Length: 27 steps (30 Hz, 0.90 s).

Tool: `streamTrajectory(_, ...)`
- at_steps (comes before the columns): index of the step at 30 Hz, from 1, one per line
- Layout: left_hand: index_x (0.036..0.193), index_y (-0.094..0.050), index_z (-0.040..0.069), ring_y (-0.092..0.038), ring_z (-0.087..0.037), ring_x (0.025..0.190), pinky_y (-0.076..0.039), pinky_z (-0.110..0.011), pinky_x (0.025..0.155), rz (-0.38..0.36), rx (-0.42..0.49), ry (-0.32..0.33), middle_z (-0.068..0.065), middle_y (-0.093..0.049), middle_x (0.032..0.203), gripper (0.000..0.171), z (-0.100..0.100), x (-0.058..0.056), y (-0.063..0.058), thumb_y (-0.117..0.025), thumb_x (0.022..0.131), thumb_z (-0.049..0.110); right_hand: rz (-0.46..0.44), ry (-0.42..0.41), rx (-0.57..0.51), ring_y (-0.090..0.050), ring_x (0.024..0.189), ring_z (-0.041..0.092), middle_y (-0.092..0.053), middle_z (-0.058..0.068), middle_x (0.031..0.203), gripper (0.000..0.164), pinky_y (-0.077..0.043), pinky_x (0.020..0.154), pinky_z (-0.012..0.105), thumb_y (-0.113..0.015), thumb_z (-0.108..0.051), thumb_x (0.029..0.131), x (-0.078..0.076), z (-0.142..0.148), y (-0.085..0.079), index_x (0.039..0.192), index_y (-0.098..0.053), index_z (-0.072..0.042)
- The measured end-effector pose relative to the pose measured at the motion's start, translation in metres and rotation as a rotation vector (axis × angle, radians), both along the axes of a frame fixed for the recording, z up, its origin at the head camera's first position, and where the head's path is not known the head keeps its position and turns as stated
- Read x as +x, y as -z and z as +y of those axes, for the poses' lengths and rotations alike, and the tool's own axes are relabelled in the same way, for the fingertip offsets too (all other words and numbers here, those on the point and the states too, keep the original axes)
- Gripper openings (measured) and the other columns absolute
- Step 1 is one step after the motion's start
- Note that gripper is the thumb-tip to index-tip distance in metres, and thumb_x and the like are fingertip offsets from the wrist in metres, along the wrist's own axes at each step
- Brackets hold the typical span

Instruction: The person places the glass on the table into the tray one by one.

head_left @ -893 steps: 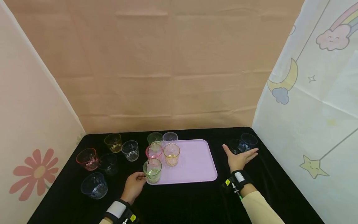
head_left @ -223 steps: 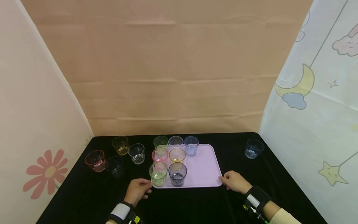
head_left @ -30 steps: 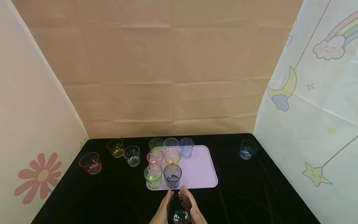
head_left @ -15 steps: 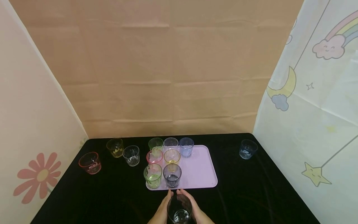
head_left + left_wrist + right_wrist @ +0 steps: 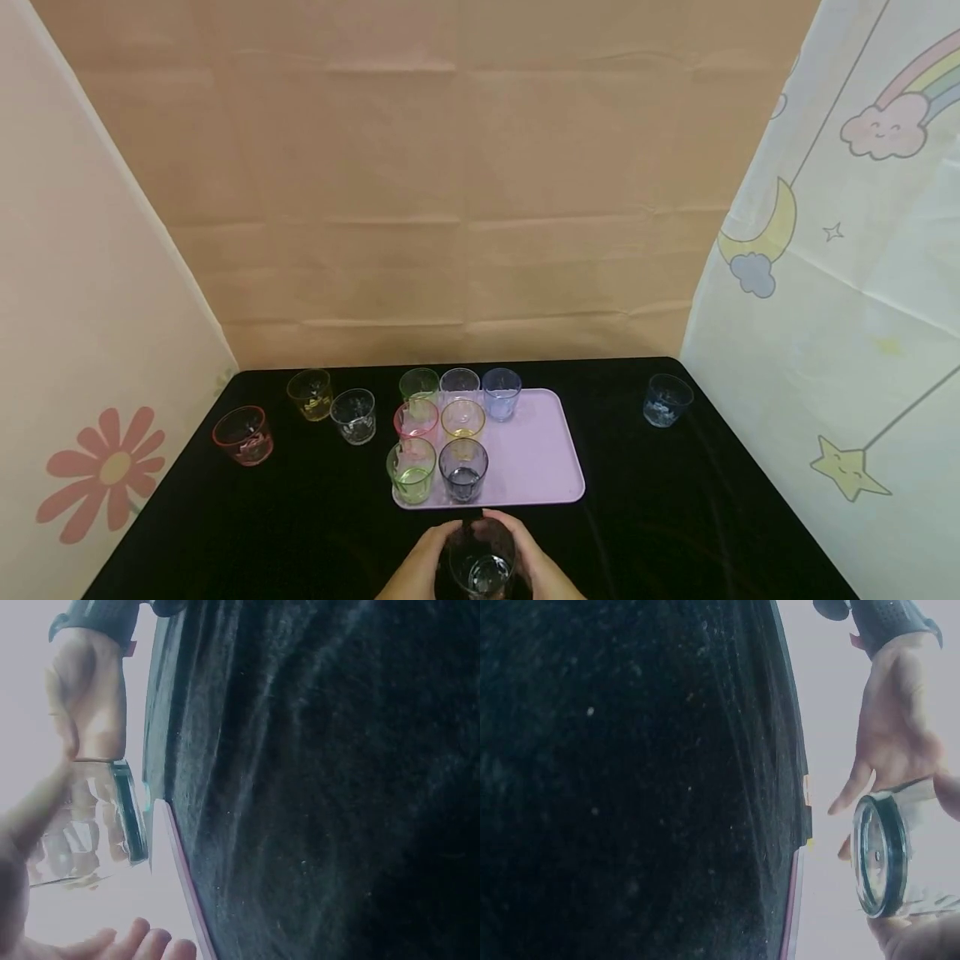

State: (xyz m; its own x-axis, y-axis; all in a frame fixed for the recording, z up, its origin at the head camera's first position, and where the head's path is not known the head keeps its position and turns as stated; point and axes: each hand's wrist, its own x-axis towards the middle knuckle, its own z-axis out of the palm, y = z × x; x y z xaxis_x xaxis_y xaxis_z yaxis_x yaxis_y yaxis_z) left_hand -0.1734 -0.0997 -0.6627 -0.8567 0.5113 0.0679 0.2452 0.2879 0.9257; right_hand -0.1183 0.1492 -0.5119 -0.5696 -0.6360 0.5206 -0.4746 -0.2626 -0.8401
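Observation:
Low in front of me, a grey-tinted drinking glass (image 5: pixel 483 557) is between my hands, nearer than the lilac tray (image 5: pixel 536 467). My right hand (image 5: pixel 536 558) grips it; through the glass wall in the left wrist view the fingers show curled round it. My left hand (image 5: pixel 420 562) is at the other side of the glass (image 5: pixel 86 825). In the left wrist view its thumb reaches toward the glass, while its fingers (image 5: pixel 139 945) lie fairly straight and apart from it. Two rows of glasses and one blue glass (image 5: pixel 501 393) stand on the tray's left part, including a dark one (image 5: pixel 462 468).
On the black tablecloth (image 5: pixel 300 533) at left stand a red-rimmed glass (image 5: pixel 243 436), a yellowish glass (image 5: pixel 310 395) and a clear glass (image 5: pixel 353 416). A bluish glass (image 5: pixel 667 400) stands at far right. A brown paper backdrop (image 5: pixel 450 208) closes the rear.
Blue and dark glasses went onto the tray earlier. The grey-tinted glass has since left the table's left side for my hands. Over the last second the hands shift slightly round it.

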Motion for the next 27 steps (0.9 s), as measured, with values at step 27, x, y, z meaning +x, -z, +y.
streamTrajectory(27, 0.111, -0.07, -0.008, -0.061, -0.015, 0.063, -0.054, -0.03, 0.049, -0.211, -0.118, -0.675, -0.005, -0.068, 0.081, 0.022, -0.055, 0.009, -0.159, -0.066, 0.094, 0.006, -0.251, 0.21, 0.086, -0.046, 0.138, 0.011, -0.029, 0.041, 0.15, 0.085, -0.04, 0.11, 0.024, -0.073, 0.006, 0.086, -0.002, 0.031, -0.029, 0.152, -0.019, 0.006)
